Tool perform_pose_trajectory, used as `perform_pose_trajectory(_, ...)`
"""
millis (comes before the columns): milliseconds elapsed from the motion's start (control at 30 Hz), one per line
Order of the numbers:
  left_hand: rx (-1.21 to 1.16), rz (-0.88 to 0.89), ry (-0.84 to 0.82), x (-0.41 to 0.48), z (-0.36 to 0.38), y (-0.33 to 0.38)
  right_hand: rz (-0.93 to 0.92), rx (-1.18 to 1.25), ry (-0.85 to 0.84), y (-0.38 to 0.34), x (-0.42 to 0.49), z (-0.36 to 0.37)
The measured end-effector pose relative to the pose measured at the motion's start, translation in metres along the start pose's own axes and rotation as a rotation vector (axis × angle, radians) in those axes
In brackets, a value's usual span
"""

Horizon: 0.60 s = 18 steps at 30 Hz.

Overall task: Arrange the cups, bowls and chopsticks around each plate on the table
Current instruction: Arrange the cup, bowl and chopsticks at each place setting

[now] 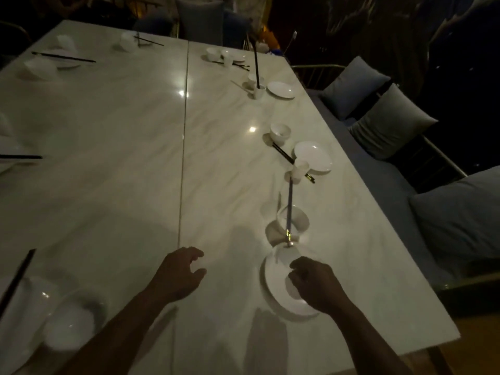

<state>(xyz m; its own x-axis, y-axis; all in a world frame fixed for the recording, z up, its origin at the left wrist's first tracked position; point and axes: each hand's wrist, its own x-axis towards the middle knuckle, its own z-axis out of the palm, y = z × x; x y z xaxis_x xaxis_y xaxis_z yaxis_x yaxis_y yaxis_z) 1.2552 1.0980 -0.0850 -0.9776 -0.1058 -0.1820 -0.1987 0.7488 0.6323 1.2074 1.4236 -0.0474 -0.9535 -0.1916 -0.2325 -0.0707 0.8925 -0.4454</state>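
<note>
Right of the counter [108, 117], a grey bench [384, 171] runs alongside. On it sit a far cushion [354, 85], a middle cushion [392, 123] and a near cushion [460, 212]. Beyond the counter's far end there's a padded chair [200, 20]. A seam [184, 131] splits the counter lengthwise.

White tableware with chopsticks, two settings along right table edge.
Near plate [274, 280], round, flat, bearing near cup [294, 291] gripped by right hand [316, 282]; blurred bowl [299, 221] just beyond, pale chopsticks [289, 207] lying across it. Second plate [315, 155] farther along; second cup [301, 167] upright at its rim, dark chopsticks [284, 153] slanting alongside, second bowl [280, 132] near.
</note>
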Motion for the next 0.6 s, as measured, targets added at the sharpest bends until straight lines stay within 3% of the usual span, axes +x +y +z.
perform_pose_trajectory(367,0.03,0.032,-0.058,-0.009,0.071,0.085,0.053,0.061,0.155,0.082,-0.009,-0.03)
perform_pose_trajectory(600,-0.021,-0.006,-0.065,-0.034,0.11,0.106,0.06,0.058,0.021,0.099,-0.022,-0.022)
